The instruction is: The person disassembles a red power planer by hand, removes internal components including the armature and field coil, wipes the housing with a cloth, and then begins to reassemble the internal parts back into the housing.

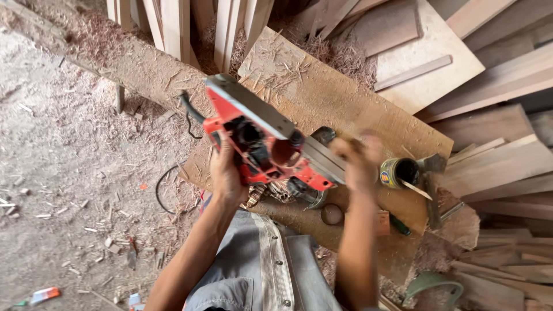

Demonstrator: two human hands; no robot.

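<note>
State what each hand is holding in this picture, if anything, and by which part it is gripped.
The left hand grips the red electric planer, turned on its side, at its red body's near edge. The right hand is motion-blurred at the planer's far end; its hold cannot be told.

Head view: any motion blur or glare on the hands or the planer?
Head view: right hand smeared by motion blur, fingers indistinct; left hand fairly sharp, gripping the red electric planer, which is only slightly soft; light is even daylight with soft shadows; no glare, even on the planer's metal sole; sawdust floor crisp.
</note>
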